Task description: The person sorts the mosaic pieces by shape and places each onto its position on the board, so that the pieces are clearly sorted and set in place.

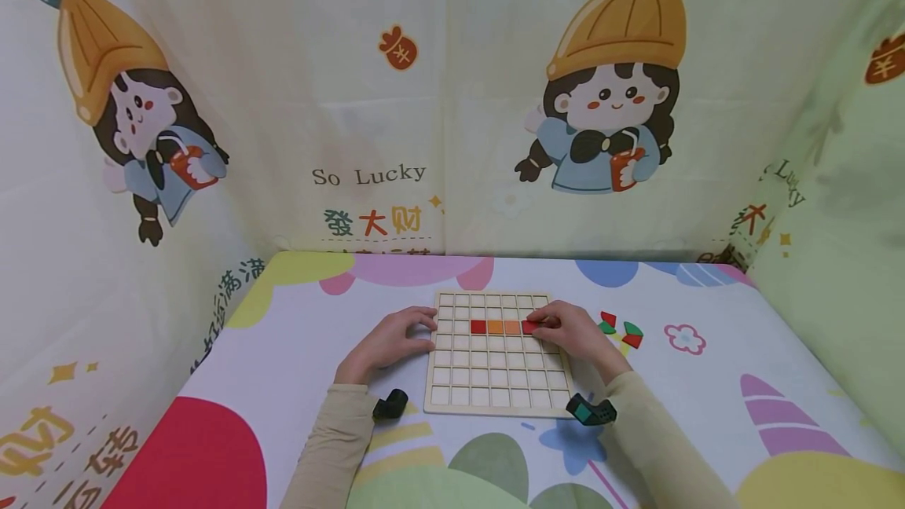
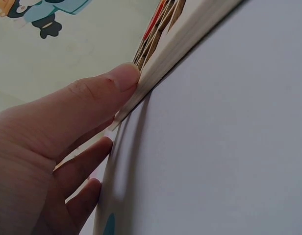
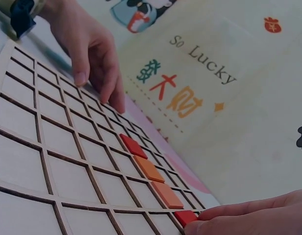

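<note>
A square wooden grid board (image 1: 479, 377) lies on the table. One row across it carries a red square tile (image 1: 478, 327), then two orange tiles (image 1: 503, 327), then a second red tile (image 3: 185, 217) at the right end. My right hand (image 1: 571, 330) pinches that second red tile between thumb and fingers, at its cell. Along the board's left edge rests my left hand (image 1: 389, 341), its thumb (image 2: 124, 77) touching the rim and the other fingers loosely extended. The other cells in view hold no tiles.
Right of the board, beside my right wrist, lie several small red, green and yellow pieces (image 1: 632, 329). The tablecloth (image 1: 679, 430) is printed with colored shapes. Patterned curtains (image 1: 488, 218) stand behind and on both sides.
</note>
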The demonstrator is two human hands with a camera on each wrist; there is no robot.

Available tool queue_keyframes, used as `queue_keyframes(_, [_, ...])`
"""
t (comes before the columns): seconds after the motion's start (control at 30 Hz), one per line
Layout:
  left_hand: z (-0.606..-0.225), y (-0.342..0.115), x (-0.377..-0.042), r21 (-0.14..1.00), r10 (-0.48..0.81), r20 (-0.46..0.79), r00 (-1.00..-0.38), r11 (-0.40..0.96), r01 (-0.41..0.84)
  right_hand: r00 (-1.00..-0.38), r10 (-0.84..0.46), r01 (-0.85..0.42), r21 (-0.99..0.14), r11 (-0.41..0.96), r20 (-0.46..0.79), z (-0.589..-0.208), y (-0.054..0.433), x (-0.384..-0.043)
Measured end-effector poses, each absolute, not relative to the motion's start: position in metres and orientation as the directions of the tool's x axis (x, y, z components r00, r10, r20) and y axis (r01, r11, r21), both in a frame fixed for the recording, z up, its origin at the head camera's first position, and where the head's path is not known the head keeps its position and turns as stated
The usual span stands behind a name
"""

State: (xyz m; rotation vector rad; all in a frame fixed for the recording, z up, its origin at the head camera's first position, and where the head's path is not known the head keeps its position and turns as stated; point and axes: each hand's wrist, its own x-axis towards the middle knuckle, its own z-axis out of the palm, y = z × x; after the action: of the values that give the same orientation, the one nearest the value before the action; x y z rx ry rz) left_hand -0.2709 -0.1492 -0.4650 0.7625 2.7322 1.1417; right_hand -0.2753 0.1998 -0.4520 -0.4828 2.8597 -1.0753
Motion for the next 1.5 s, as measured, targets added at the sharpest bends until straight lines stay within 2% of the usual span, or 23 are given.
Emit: queue_keyframes(1.5, [-0.4646, -0.1481, -0.2703, 0.69, 0.449, 0.089, -0.889, 0.616, 0.381, -0.961, -0.271, -0.237, -0.648, 0.724, 0.048, -0.4553, 0.1969, -0.2771])
